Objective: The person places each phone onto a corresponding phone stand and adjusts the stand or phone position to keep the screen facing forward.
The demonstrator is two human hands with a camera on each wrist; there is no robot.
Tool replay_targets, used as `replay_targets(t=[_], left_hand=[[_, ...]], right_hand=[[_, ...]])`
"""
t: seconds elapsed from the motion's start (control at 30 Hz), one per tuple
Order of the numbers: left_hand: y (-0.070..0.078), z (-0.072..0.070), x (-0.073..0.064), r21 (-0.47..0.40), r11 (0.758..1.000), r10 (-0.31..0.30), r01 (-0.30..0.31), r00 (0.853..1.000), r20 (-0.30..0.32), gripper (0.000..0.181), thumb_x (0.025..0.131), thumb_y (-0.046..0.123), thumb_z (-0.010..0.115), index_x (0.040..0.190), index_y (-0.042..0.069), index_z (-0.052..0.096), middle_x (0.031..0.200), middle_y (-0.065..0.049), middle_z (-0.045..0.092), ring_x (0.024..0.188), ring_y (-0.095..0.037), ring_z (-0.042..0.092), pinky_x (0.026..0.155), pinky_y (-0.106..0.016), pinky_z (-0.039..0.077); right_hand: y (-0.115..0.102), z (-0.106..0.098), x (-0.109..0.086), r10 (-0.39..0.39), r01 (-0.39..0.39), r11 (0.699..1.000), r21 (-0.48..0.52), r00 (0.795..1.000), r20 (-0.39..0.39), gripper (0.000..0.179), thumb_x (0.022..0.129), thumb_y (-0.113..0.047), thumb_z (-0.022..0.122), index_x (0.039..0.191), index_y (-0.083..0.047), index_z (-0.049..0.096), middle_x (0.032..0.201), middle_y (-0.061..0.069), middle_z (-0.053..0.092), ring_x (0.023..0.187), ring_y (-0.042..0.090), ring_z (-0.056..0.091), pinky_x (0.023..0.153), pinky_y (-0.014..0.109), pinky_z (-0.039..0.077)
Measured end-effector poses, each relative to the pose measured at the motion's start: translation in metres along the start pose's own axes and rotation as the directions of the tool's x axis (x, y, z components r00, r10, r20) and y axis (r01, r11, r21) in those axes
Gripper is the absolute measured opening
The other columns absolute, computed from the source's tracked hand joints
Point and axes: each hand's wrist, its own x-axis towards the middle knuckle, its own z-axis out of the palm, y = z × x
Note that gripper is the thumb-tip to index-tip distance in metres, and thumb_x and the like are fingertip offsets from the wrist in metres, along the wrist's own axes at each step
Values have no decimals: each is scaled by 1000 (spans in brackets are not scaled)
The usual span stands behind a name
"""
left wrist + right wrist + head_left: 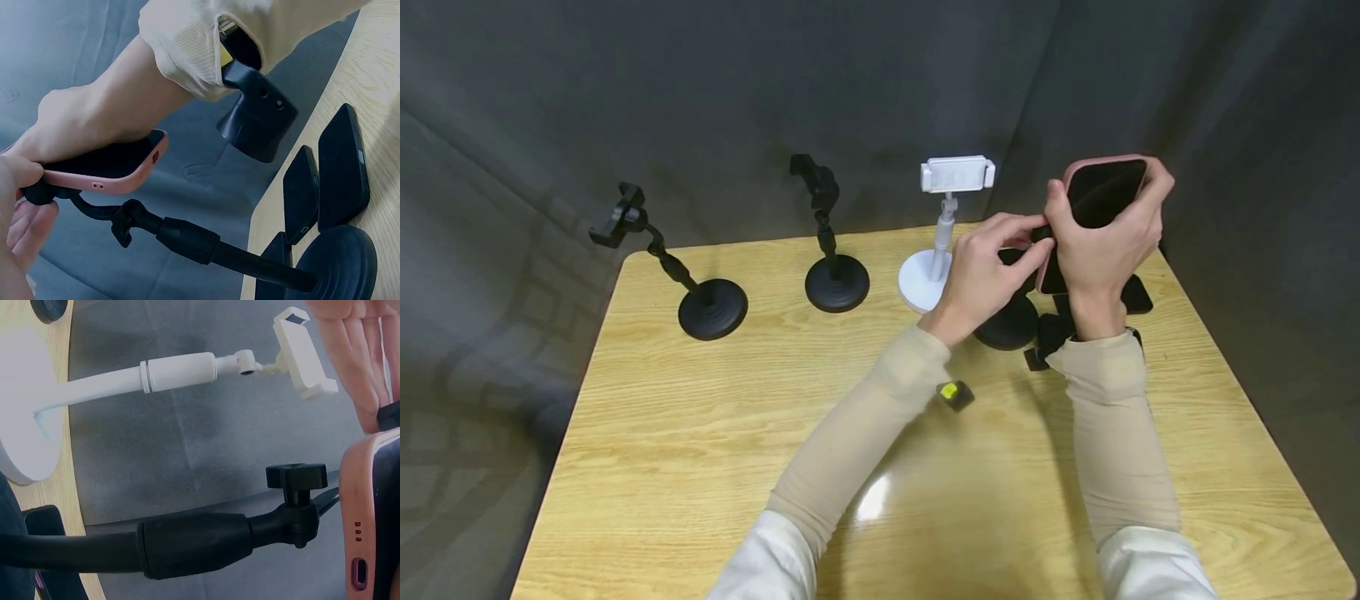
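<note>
At the right rear of the table, my right hand grips a smartphone in a pink case, thumb along one edge and fingers round the other. The phone's dark screen faces up, against the head of a black phone stand. My left hand pinches the stand's black clamp between thumb and fingers, beside the phone's left edge. Below, the stand's round base rests on the table. Most of the clamp is hidden behind the phone and fingers.
A white phone stand stands just left of my hands. Farther left are two more black stands, one mid-table and one at the left. Several dark phones lie by the base. A small black-and-yellow piece sits nearer me.
</note>
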Motion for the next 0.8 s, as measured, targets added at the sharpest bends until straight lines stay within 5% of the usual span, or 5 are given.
replay_targets(t=[0.27,0.8], left_hand=[[-1,0,-3,18,999,32,-31,998,-50,25,92,8,78,113,-5,76,109,-15,76,91,-17,74,88,-8,51],[-4,8,-6,17,999,31,-29,991,-132,26,92,10,79,114,-3,77,108,-13,77,90,-15,76,86,-9,53]], right_hand=[[-5,2,-2,28,-26,998,-59,999,21,71,73,-58,75,129,-17,58,106,-2,69,90,24,65,71,20,41],[-10,-2,1,125,-110,984,-143,987,103,70,76,-59,74,132,-22,55,114,0,73,94,28,68,69,20,39]])
